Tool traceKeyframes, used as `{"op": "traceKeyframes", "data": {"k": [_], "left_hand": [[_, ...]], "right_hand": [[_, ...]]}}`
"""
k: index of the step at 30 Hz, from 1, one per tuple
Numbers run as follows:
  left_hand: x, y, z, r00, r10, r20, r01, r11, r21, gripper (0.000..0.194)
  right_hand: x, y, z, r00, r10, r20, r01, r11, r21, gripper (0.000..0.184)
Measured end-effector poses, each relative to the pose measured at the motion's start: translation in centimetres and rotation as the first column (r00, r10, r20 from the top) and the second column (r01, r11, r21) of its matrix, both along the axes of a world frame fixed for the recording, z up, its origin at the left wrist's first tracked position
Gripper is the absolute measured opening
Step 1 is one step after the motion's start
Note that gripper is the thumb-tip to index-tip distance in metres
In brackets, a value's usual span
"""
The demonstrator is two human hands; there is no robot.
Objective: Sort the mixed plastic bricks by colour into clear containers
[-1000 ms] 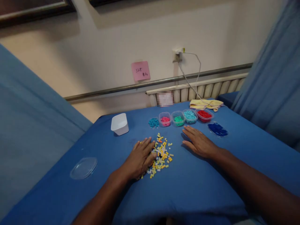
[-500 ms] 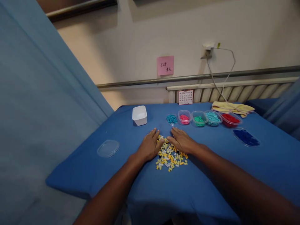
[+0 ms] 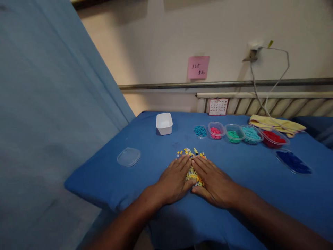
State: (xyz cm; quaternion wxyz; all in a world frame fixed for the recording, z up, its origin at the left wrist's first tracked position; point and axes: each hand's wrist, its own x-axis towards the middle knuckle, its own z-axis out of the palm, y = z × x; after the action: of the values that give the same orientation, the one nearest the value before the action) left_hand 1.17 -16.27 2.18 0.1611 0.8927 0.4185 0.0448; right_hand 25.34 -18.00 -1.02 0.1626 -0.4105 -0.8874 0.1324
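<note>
A pile of small building bricks (image 3: 193,174), mostly yellow with some white and orange, lies on the blue table cover (image 3: 145,146). My left hand (image 3: 174,178) rests flat over the pile's left side, fingers stretched forward. From the right, my right hand (image 3: 214,180) lies flat over the other side. The fingertips of both hands nearly meet, and bricks show in the gap between the palms. Several loose bricks (image 3: 186,151) lie just beyond the fingertips. Parts of the pile are hidden under the hands.
A white tub (image 3: 164,130) stands behind the pile. At left lies a clear lid (image 3: 129,157). Along the back right sit containers of blue (image 3: 200,131), pink (image 3: 215,132), green (image 3: 233,136), turquoise (image 3: 250,134) and red pieces (image 3: 273,137), a dark blue tray (image 3: 293,162) and a yellow cloth (image 3: 273,123).
Both hands have moved nearer to me and closer together, onto the brick pile. The bricks are drawn in more tightly between them. The view has shifted slightly left.
</note>
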Motion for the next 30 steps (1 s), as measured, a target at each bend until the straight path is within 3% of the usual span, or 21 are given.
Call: {"op": "traceKeyframes", "data": {"k": [6, 10, 14, 18, 21, 23, 25, 27, 29, 30], "left_hand": [[-0.7, -2.8, 0.0, 0.997, 0.081, -0.009, -0.081, 0.995, 0.06, 0.078], [-0.6, -3.5, -0.2, 0.983, 0.186, 0.011, -0.185, 0.983, -0.015, 0.079], [0.3, -3.1, -0.2, 0.982, 0.177, 0.07, -0.168, 0.979, -0.116, 0.084], [0.6, -2.3, 0.4, 0.974, 0.148, 0.173, -0.126, 0.983, -0.136, 0.087], [-1.4, -1.2, 1.3, 0.961, 0.255, 0.108, -0.252, 0.967, -0.035, 0.083], [-4.1, 0.0, 1.9, 0.887, 0.463, 0.003, -0.461, 0.884, 0.08, 0.079], [-7.5, 1.7, 2.5, 0.729, 0.68, -0.078, -0.663, 0.73, 0.165, 0.083], [-11.0, 3.5, 3.0, 0.593, 0.793, -0.142, -0.782, 0.608, 0.133, 0.09], [-13.8, 4.9, 3.3, 0.548, 0.825, -0.135, -0.828, 0.558, 0.048, 0.089], [-14.8, 5.5, 3.4, 0.569, 0.816, -0.106, -0.82, 0.573, 0.007, 0.083]], "right_hand": [[-0.8, -1.3, -1.5, 0.997, 0.026, -0.079, -0.018, 0.996, 0.091, 0.094], [-1.1, -1.2, -2.0, 0.994, 0.072, -0.082, -0.064, 0.993, 0.096, 0.09], [-1.2, -1.1, -1.9, 0.99, 0.102, -0.098, -0.097, 0.994, 0.057, 0.085], [-0.2, -0.6, -1.4, 0.966, 0.069, -0.249, -0.067, 0.998, 0.018, 0.069], [1.4, 0.5, -1.0, 0.911, -0.027, -0.412, 0.055, 0.997, 0.057, 0.053], [2.5, 1.4, -1.0, 0.863, -0.103, -0.494, 0.159, 0.985, 0.073, 0.048], [3.5, 2.4, -1.3, 0.823, -0.165, -0.543, 0.236, 0.97, 0.063, 0.047], [4.2, 3.3, -1.8, 0.797, -0.21, -0.566, 0.272, 0.962, 0.027, 0.048], [4.6, 4.0, -2.3, 0.777, -0.251, -0.577, 0.288, 0.957, -0.029, 0.05], [4.7, 4.2, -2.5, 0.767, -0.271, -0.581, 0.294, 0.954, -0.057, 0.051]]}}
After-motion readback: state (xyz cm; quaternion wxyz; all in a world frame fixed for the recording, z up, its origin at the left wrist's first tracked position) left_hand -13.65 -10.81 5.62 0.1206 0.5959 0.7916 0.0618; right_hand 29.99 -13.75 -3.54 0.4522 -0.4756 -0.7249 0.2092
